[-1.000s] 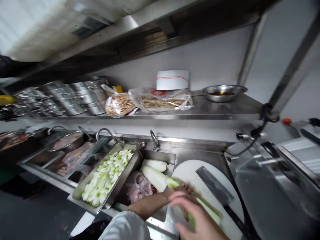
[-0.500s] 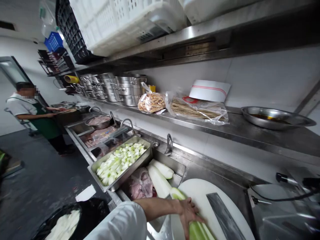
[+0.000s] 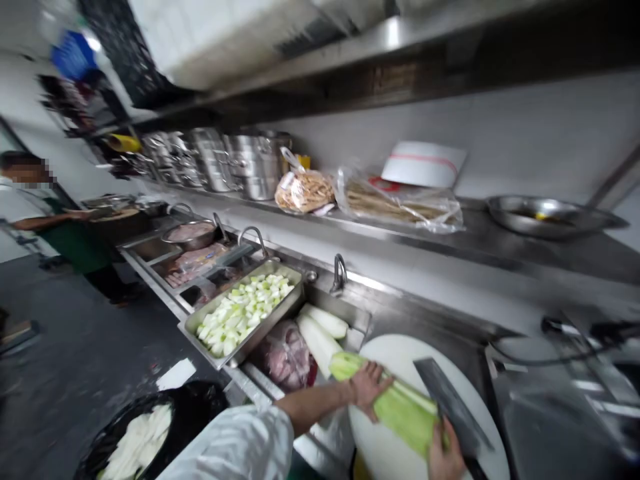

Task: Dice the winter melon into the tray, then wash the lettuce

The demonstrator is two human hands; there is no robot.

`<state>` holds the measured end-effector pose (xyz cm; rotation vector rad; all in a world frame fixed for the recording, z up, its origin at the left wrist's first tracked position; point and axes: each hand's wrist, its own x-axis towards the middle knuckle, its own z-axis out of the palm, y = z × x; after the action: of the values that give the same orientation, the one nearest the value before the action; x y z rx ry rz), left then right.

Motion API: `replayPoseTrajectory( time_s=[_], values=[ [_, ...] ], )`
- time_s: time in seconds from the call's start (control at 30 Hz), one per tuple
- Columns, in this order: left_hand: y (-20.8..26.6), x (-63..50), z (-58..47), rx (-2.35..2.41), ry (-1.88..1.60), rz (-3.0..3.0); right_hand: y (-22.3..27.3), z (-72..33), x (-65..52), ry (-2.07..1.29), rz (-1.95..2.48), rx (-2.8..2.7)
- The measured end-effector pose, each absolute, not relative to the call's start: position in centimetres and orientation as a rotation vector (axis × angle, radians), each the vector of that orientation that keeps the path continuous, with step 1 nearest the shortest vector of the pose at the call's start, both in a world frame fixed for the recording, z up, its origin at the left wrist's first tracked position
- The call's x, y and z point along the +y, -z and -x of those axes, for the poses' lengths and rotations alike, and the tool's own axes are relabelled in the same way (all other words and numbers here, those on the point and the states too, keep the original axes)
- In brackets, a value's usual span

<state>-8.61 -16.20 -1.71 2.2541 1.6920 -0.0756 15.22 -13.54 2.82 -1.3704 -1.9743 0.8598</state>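
Swinging round since 0.5 s ago, the green gourd (image 3: 407,415) is now pointing its near end toward 4 o'clock rather than 5, and the right hand (image 3: 445,452), out of view then, is now showing at that end. It is lying on the white board (image 3: 385,350), its far end reaching past the rim at 10 o'clock toward 2 pale peeled gourds (image 3: 320,340). On the board's 2 o'clock side a cleaver (image 3: 445,393) is resting with neither hand clearly on it.

This step is looking like turning and steadying the gourd; the next move is probably calling for a firm seat on the board, with fingers staying clear of the blade just beside the right hand.

At the gourd's 10 o'clock half, the left hand (image 3: 369,387) is curling over its back, part closed, fingers on the far side and thumb on the near. At the other end, the right hand is seemingly touching the tip with bent fingers; blur is hiding whether they are closing on it.
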Motion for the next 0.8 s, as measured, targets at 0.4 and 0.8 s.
replayPoseTrajectory(
  time_s=[0.4, 0.8],
  values=[
    [3.8, -19.0, 6.5, 1.810, 0.151, -2.252, 5.6, -14.0, -10.8, -0.277, 1.261, -2.313],
    [6.9, -21.6, 18.9, 1.777, -1.450, -0.498, 6.5, -12.4, -11.1, -0.135, 1.190, -2.573]
  ],
)
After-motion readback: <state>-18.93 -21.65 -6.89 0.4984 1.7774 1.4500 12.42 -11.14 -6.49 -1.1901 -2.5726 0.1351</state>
